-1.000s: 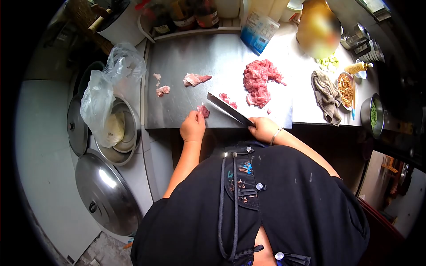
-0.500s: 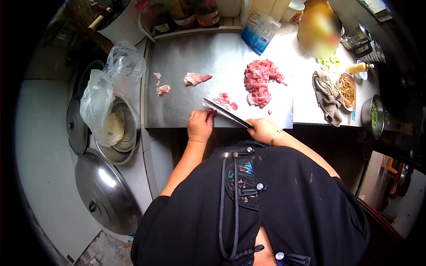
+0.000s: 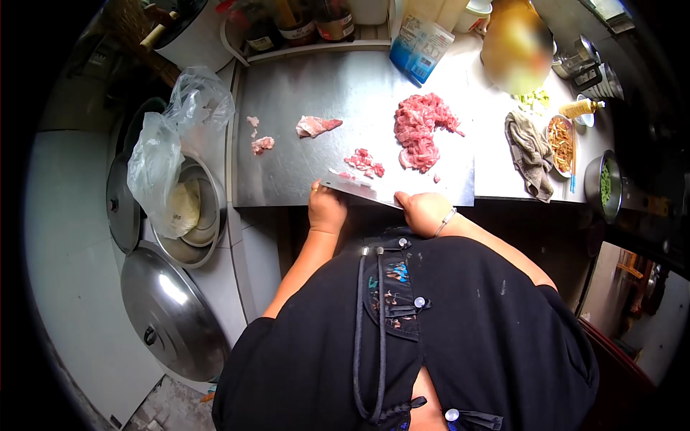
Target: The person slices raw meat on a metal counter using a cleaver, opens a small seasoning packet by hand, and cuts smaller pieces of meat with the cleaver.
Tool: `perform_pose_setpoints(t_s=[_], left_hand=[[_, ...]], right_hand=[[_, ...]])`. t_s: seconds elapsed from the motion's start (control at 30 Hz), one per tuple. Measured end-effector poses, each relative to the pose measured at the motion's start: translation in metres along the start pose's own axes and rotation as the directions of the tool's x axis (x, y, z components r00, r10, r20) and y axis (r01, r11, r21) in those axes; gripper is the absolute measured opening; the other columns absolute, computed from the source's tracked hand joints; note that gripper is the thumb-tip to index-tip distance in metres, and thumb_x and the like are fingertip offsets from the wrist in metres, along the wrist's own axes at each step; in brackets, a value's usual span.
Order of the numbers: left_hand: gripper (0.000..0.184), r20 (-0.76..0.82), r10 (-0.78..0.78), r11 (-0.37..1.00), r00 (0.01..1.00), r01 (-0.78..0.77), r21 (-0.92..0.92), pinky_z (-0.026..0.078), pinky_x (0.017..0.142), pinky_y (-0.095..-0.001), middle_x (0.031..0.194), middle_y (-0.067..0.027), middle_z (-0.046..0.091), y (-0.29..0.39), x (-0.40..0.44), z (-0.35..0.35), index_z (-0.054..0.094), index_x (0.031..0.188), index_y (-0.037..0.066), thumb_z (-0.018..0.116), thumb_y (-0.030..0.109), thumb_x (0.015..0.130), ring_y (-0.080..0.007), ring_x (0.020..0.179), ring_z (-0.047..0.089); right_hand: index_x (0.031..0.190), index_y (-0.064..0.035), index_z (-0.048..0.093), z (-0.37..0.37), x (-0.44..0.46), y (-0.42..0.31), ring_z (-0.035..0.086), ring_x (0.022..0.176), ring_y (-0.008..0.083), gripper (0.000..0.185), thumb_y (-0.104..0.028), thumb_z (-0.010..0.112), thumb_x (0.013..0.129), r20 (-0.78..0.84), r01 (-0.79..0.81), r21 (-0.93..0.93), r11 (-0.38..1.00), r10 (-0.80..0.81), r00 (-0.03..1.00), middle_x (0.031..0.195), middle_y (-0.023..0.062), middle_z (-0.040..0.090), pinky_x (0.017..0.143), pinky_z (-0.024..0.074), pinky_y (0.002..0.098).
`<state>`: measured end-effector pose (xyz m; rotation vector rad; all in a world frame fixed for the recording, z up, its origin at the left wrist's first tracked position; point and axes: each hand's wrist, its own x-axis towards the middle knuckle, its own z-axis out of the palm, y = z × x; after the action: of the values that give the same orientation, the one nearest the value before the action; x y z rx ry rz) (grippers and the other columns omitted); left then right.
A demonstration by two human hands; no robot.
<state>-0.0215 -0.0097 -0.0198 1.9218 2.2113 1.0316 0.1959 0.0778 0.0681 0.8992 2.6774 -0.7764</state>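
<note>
My right hand (image 3: 425,212) is wrapped round the handle end of a cleaver (image 3: 363,189) at the front edge of the metal board (image 3: 277,93). The broad blade is tilted so its flat side faces up. At the blade's left end is my left hand (image 3: 328,210), its fingers curled and partly hidden by the blade; what they hold is hidden. Small chopped meat pieces (image 3: 365,162) lie just beyond the blade. A larger heap of sliced raw meat (image 3: 424,129) sits to the right. A fatty chunk of meat (image 3: 316,126) and small scraps (image 3: 262,145) lie to the left.
On the left stand a steel bowl (image 3: 215,248) with a plastic bag (image 3: 154,154) and a large lid (image 3: 169,312). A blue-and-white pouch (image 3: 422,50) and bottles (image 3: 296,32) are behind. Right are a cloth (image 3: 530,154), a dish of shredded food (image 3: 560,146) and a pan (image 3: 611,205).
The cleaver has turned from edge-down to nearly flat, and its blade has moved closer to the board's front edge. My left hand has shifted slightly right, its fingers now partly behind the blade.
</note>
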Motion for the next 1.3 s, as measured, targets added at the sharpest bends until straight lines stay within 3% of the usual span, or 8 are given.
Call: perform_pose_setpoints(t_s=[0.23, 0.3, 0.43, 0.6, 0.7, 1.03, 1.1, 1.3], left_hand=[[0.026, -0.007, 0.014, 1.000, 1.000, -0.014, -0.020, 0.045, 0.083, -0.0381, 0.091, -0.0085, 0.064, 0.004, 0.004, 0.000, 0.065, 0.093, 0.008, 0.061, 0.005, 0.068, -0.0306, 0.086, 0.059], [0.025, 0.032, -0.053, 0.998, 0.998, 0.053, -0.020, 0.045, 0.083, -0.0377, 0.090, -0.0091, 0.064, 0.004, 0.004, 0.004, 0.066, 0.092, 0.008, 0.061, 0.005, 0.066, -0.0318, 0.086, 0.058], [0.023, 0.047, -0.105, 0.994, 0.993, 0.105, 0.006, 0.044, 0.084, -0.0384, 0.089, -0.0096, 0.064, 0.006, 0.003, 0.003, 0.066, 0.088, 0.006, 0.062, 0.006, 0.065, -0.0326, 0.084, 0.058], [0.020, 0.024, -0.115, 0.993, 0.993, 0.115, -0.013, 0.047, 0.074, -0.0415, 0.085, -0.0135, 0.063, 0.010, 0.005, 0.004, 0.066, 0.084, 0.005, 0.066, 0.012, 0.065, -0.0348, 0.082, 0.058], [0.024, 0.098, -0.154, 0.986, 0.983, 0.159, -0.041, 0.048, 0.076, -0.0415, 0.091, -0.0147, 0.064, 0.013, 0.003, 0.008, 0.067, 0.089, 0.006, 0.068, 0.014, 0.066, -0.0375, 0.085, 0.058], [0.020, 0.066, -0.172, 0.985, 0.983, 0.172, 0.001, 0.047, 0.075, -0.0413, 0.088, -0.0147, 0.063, 0.001, 0.002, 0.006, 0.066, 0.085, 0.004, 0.068, 0.012, 0.067, -0.0370, 0.084, 0.057], [0.014, 0.067, -0.162, 0.987, 0.984, 0.161, 0.022, 0.047, 0.075, -0.0399, 0.085, -0.0127, 0.063, 0.002, 0.005, 0.002, 0.066, 0.081, 0.005, 0.066, 0.011, 0.068, -0.0353, 0.083, 0.057], [0.009, -0.063, -0.117, 0.990, 0.991, 0.111, -0.086, 0.047, 0.075, -0.0362, 0.083, -0.0073, 0.063, 0.012, 0.007, -0.001, 0.065, 0.078, 0.006, 0.066, 0.006, 0.068, -0.0281, 0.081, 0.058]], right_hand=[[0.101, -0.0057, 0.053, -0.002, 0.000, -0.004, 0.062, 0.062, 0.0337, 0.024, -0.009, 0.050, 0.077, 0.026, -0.052, -0.042, 0.998, 0.053, 0.998, 0.065, 0.0160, 0.062, 0.056, 0.0476, 0.0450], [0.101, -0.0058, 0.053, -0.004, 0.001, -0.005, 0.062, 0.062, 0.0336, 0.024, -0.009, 0.050, 0.077, 0.034, -0.063, -0.052, 0.997, 0.065, 0.997, 0.066, 0.0160, 0.062, 0.057, 0.0476, 0.0450], [0.095, -0.0010, 0.054, -0.013, 0.006, -0.011, 0.063, 0.075, 0.0359, 0.021, -0.006, 0.050, 0.075, 0.163, -0.128, 0.011, 0.992, 0.125, 0.979, 0.076, 0.0192, 0.063, 0.066, 0.0483, 0.0456], [0.096, -0.0008, 0.057, -0.015, 0.027, -0.021, 0.063, 0.082, 0.0352, 0.021, -0.006, 0.049, 0.077, 0.260, -0.177, 0.019, 0.984, 0.166, 0.951, 0.085, 0.0204, 0.065, 0.073, 0.0491, 0.0435], [0.097, -0.0013, 0.060, -0.018, 0.048, -0.033, 0.064, 0.084, 0.0341, 0.022, -0.007, 0.049, 0.079, 0.251, -0.182, -0.009, 0.983, 0.179, 0.951, 0.088, 0.0198, 0.065, 0.073, 0.0498, 0.0420], [0.101, -0.0032, 0.056, -0.011, 0.030, -0.019, 0.064, 0.077, 0.0348, 0.027, -0.007, 0.049, 0.075, 0.203, -0.168, -0.047, 0.985, 0.174, 0.964, 0.083, 0.0194, 0.065, 0.068, 0.0494, 0.0427], [0.096, -0.0014, 0.058, -0.017, 0.018, -0.010, 0.063, 0.083, 0.0346, 0.022, -0.009, 0.045, 0.081, 0.235, -0.200, -0.022, 0.980, 0.199, 0.951, 0.086, 0.0204, 0.065, 0.074, 0.0488, 0.0433], [0.094, -0.0015, 0.059, -0.012, 0.009, 0.000, 0.061, 0.077, 0.0385, 0.022, -0.011, 0.047, 0.079, 0.056, -0.214, 0.151, 0.965, 0.208, 0.977, 0.078, 0.0235, 0.062, 0.073, 0.0476, 0.0460]])
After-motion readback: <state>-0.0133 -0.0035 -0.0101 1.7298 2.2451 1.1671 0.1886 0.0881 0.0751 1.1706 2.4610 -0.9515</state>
